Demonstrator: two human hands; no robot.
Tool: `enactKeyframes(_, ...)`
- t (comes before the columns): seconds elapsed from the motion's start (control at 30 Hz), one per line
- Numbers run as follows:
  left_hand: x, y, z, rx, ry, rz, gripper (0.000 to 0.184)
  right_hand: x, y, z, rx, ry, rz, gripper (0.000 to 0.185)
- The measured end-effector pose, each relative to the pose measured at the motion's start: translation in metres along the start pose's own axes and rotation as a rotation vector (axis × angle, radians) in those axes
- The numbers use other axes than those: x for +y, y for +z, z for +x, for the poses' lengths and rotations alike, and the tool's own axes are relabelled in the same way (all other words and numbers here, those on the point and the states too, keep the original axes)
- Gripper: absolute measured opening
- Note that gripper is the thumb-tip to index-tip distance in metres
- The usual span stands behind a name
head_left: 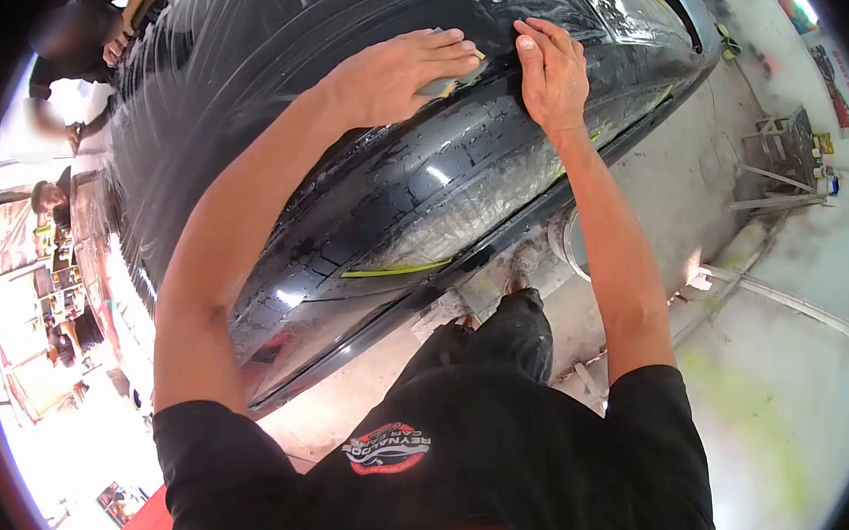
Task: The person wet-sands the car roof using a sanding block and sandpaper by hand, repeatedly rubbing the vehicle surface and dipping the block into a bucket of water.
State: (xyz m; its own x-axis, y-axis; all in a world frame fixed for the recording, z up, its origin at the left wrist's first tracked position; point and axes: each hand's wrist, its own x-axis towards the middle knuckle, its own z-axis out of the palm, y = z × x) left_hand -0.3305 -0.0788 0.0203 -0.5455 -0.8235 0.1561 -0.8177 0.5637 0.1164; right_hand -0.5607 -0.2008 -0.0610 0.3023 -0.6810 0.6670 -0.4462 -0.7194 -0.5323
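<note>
A dark, wet car body [343,202] with soapy streaks on its upper surface fills the middle of the view. On it lies my left hand [413,76], its fingers bent over a thin grey sanding pad [443,84] pressed to the panel. To the right, my right hand [554,77] rests against the car near a panel edge, fingers extended and nothing visible in it. Plastic film [488,198] covers the side opening, with yellow-green tape [396,270] along its lower edge.
Other people [80,38] are at the upper left, one with a hand near the car. A round white bucket [574,246] stands on the floor beside my right forearm. A metal stand [778,161] is at the right, near a wall with banners.
</note>
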Motion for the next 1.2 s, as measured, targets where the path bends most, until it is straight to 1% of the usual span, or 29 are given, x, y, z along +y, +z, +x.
enactKeyframes(0.07,0.008,-0.015,-0.026,-0.011,-0.005,-0.026,0.052,0.001,0.001,0.001,-0.002,0.012,0.012,0.036)
enactKeyframes(0.1,0.018,-0.029,-0.057,-0.03,-0.062,-0.076,0.057,0.002,0.002,0.001,0.014,-0.011,0.028,0.035)
enactKeyframes(0.17,0.021,-0.045,-0.129,-0.097,-0.097,-0.159,0.061,0.007,0.005,0.001,0.049,-0.055,0.049,0.034)
enactKeyframes(0.2,0.031,-0.056,-0.164,-0.095,-0.133,-0.133,0.063,0.005,0.005,0.001,0.06,-0.06,0.051,0.033)
enactKeyframes(0.23,0.035,-0.062,-0.179,-0.09,-0.159,-0.107,0.066,0.001,0.004,0.002,0.077,-0.066,0.044,0.033)
enactKeyframes(0.33,0.03,-0.057,-0.141,-0.101,-0.174,-0.092,0.062,-0.003,-0.001,0.003,0.082,-0.04,0.099,0.033)
enactKeyframes(0.37,0.023,-0.049,-0.107,-0.087,-0.151,-0.105,0.057,-0.002,-0.002,0.002,0.083,-0.043,0.11,0.036)
enactKeyframes(0.43,0.01,-0.029,-0.01,-0.107,-0.092,-0.092,0.051,-0.001,-0.006,0.002,0.117,-0.037,0.18,0.039)
enactKeyframes(0.5,-0.014,0.004,0.079,-0.062,-0.064,-0.047,0.048,0.002,-0.008,-0.001,0.122,0.01,0.262,0.046)
enactKeyframes(0.53,-0.028,0.023,0.119,-0.028,-0.087,-0.084,0.048,0.004,-0.009,-0.001,0.148,0.023,0.284,0.047)
enactKeyframes(0.6,-0.051,0.058,0.193,-0.006,0.023,0.016,0.047,0.009,-0.011,-0.002,0.193,0.047,0.331,0.049)
enactKeyframes(0.63,-0.056,0.07,0.211,0.025,0.088,0.037,0.046,0.014,-0.014,-0.004,0.142,0.047,0.386,0.048)
enactKeyframes(0.73,-0.045,0.062,0.211,-0.041,0.001,0.031,0.044,0.04,-0.035,0.001,0.157,0.064,0.41,0.046)
enactKeyframes(0.77,-0.035,0.051,0.19,-0.04,-0.031,-0.03,0.042,0.059,-0.046,0.003,0.133,0.068,0.322,0.045)
enactKeyframes(0.8,-0.024,0.035,0.158,-0.002,-0.032,-0.078,0.041,0.082,-0.052,0.008,0.139,0.062,0.262,0.046)
enactKeyframes(0.87,-0.01,0.004,0.074,-0.025,-0.173,-0.102,0.043,0.125,-0.051,0.008,0.129,0.068,0.131,0.048)
enactKeyframes(0.93,0.007,-0.022,-0.001,-0.045,-0.303,-0.115,0.047,0.136,-0.04,0.007,0.085,0.065,0.116,0.049)
enactKeyframes(0.97,0.012,-0.03,-0.018,-0.058,-0.375,-0.094,0.05,0.139,-0.035,0.011,0.064,0.061,0.107,0.049)
enactKeyframes(1.07,0.003,-0.024,0.014,-0.062,-0.378,-0.063,0.054,0.135,-0.034,0.01,0.04,0.061,0.08,0.051)
enactKeyframes(1.1,-0.003,-0.021,0.05,-0.116,-0.373,-0.058,0.053,0.136,-0.032,0.01,0.041,0.054,0.047,0.053)
enactKeyframes(1.2,-0.044,0.022,0.156,-0.004,-0.23,-0.046,0.047,0.136,-0.032,0.01,0.053,0.049,0.036,0.052)
